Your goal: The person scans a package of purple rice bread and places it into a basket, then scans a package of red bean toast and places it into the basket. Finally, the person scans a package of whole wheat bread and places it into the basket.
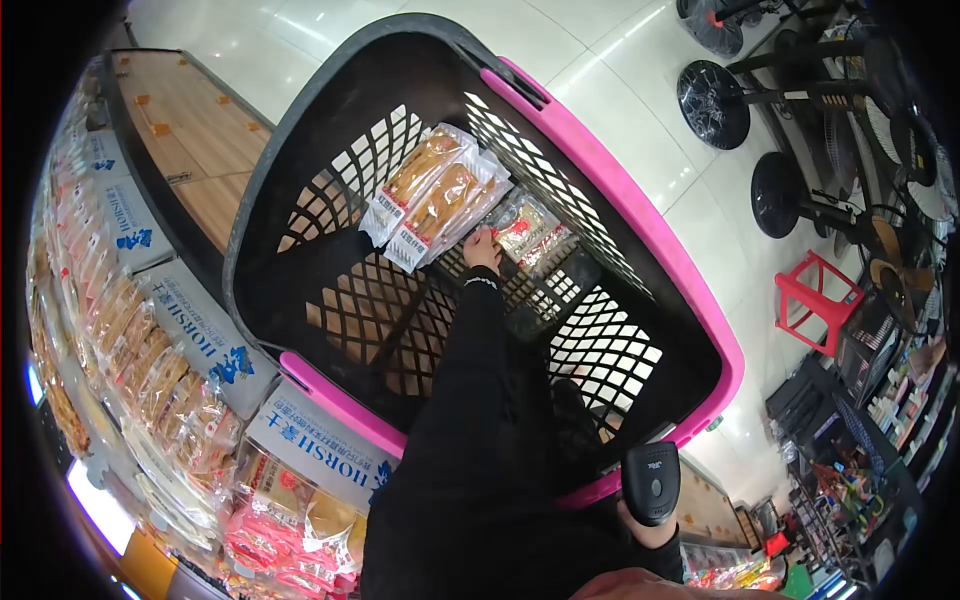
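Observation:
A deep black basket (345,55) with lattice walls and a pink handle (640,185) fills the middle of the view. Down inside it, my left hand (482,250) is closed at the left edge of a clear packet (527,232) with red and white print. Just up and left of this hand lie long bread packs (440,200) in clear and white wrapping, side by side. My right hand (648,528) is at the lower right, outside the basket, wrapped round a black handheld scanner (651,485); most of its fingers are hidden behind the scanner.
Wrapped breads (150,370) line a shelf on the left, behind blue-and-white label strips (200,330). A wooden shelf board (180,130) is at upper left. Beyond the basket on the right are a red stool (820,300), stands with round black bases (712,105), and crowded goods.

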The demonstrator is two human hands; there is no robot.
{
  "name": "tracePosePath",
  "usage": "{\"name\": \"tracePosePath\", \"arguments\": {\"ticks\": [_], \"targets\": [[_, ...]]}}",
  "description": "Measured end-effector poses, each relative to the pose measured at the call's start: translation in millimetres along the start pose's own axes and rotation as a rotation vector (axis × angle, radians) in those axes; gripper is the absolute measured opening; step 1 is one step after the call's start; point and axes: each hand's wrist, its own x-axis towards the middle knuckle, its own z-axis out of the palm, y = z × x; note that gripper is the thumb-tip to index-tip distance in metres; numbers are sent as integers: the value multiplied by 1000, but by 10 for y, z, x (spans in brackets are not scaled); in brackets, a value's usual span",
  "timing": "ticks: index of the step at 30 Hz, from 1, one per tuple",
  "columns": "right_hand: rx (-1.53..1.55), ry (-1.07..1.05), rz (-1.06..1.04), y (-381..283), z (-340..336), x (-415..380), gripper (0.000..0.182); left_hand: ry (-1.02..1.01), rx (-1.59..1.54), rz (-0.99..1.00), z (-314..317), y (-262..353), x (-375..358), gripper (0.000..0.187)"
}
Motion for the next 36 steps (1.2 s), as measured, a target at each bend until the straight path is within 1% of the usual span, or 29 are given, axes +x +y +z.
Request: {"name": "tracePosePath", "arguments": {"ticks": [1, 2, 4, 6, 7, 10, 11, 13, 14, 15, 17, 18, 19, 21, 23, 24, 25, 26, 27, 29, 30, 31, 33, 35, 36], "targets": [[6, 9, -1, -27, 15, 15, 20, -26, -13, -3, 17, 33, 1, 16], [17, 27, -14, -60, 25, 19, 21, -32, -12, 10, -23, -42, 165, 13], [28, 49, -30, -39, 25, -32, 22, -60, -6, 23, -58, -47, 187, 11], [98, 82, -18, 86, 38, -72, 34, -58, -9, 91, -82, -43, 118, 8], [102, 82, -33, 139, 40, -101, 34, -61, -13, 106, -94, -37, 59, 8], [70, 91, -101, 173, -2, -192, 35, -64, -8, 383, -71, 4, -63, 5], [61, 75, -137, 104, -30, -220, 30, -69, -21, 403, -53, 19, -98, 5], [53, 58, -197, 67, -91, -263, 26, -85, 11, 577, 9, 174, -468, 4], [44, 49, -234, 84, -130, -289, 26, -74, 71, 752, 15, 196, -510, 2], [41, 42, -273, 107, -160, -315, 25, -75, 62, 780, -5, 240, -579, 2], [32, 43, -333, 163, -206, -361, 25, -181, 182, 915, -36, 330, -801, 5], [59, 14, -337, 170, -242, -387, 28, -123, 396, 1004, -79, 421, -1017, 6], [85, -22, -341, 171, -287, -415, 32, -176, 450, 1125, -116, 519, -1294, 7], [134, -70, -424, 109, -381, -478, 31, -138, 754, 1244, -252, 712, -1953, 8], [70, -87, -620, 88, -503, -576, 35, -316, 706, 1386, -402, 836, -2304, 10], [93, -97, -636, 126, -573, -607, 34, -471, 609, 1236, -500, 861, -2451, 6], [115, -112, -654, 165, -646, -618, 33, -506, 612, 1265, -590, 919, -2956, 6], [49, -125, -742, 205, -755, -654, 42, -572, 507, 1253, -680, 933, -3276, 7], [29, -117, -825, 261, -837, -663, 41, -634, 397, 1240, -762, 931, -3539, 7], [25, -166, -882, 307, -1001, -729, 39, -745, 178, 1343, -938, 894, -4025, 7], [27, -270, -811, 383, -1067, -687, 37, -817, -3, 1276, -1018, 849, -4217, 5], [96, -288, -787, 411, -1107, -705, 37, -891, -167, 1258, -1068, 793, -4444, 6], [46, -341, -864, 522, -1151, -649, 37, -924, -419, 1207, -1159, 623, -4752, 7], [47, -414, -904, 510, -1160, -714, 37, -962, -511, 1195, -1206, 429, -4883, 6], [-20, -410, -972, 505, -1151, -763, 38, -1098, -547, 1154, -1221, 308, -4960, 7]]}}
